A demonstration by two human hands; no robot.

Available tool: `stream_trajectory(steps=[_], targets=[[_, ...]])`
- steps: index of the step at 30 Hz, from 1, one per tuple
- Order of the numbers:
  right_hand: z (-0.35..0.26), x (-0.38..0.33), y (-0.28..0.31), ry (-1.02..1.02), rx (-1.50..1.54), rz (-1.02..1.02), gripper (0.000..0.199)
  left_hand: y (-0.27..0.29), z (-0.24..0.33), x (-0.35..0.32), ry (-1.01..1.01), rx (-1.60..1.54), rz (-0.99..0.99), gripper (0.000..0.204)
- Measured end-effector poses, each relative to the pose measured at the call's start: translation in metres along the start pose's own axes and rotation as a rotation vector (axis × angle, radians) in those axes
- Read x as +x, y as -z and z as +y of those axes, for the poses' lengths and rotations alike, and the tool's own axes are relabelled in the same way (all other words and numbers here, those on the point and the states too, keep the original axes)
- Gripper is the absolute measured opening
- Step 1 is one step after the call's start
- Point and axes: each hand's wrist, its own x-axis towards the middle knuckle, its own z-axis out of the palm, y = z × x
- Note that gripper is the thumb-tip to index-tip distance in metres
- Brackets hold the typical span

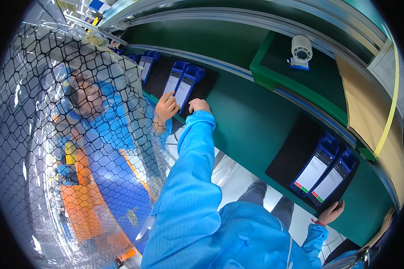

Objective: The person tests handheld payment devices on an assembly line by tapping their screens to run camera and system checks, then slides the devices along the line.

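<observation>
The left hand (200, 106) has curled fingers; how tightly closed, I cannot tell. Just left of them lie a blue, rectangular plastic handheld terminal (184, 91) and a co-worker's hand (166, 106). The right hand (331, 213) has loosely open fingers, just below a matching blue terminal (329, 181).

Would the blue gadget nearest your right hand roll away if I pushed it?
Probably not: the gadget lies screen-up on the black mat. It's likely stiff, because its edges look straight. Its chunky blue end might make that end heavier.
</observation>
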Motion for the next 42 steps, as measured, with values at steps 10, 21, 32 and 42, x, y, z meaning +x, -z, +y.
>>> stream_trajectory(steps=[10,21,32,42], targets=[[0.001,0.005,-0.002,0.053,-0.053,0.003,0.033,-0.02,0.023,0.008,0.123,0.171,0.075,0.028],[-0.065,0.007,0.017,-0.01,0.221,0.172,0.027,-0.015,-0.005,-0.043,0.132,-0.588,0.299,0.032],[-0.361,-0.085,-0.23,1.047,0.374,-0.936,0.018,-0.019,0.003,-0.119,-0.19,-1.103,0.44,0.046],[-0.459,-0.154,-0.312,1.335,0.062,-1.012,0.043,-0.09,0.023,-0.106,-0.022,-1.75,0.224,0.043]])
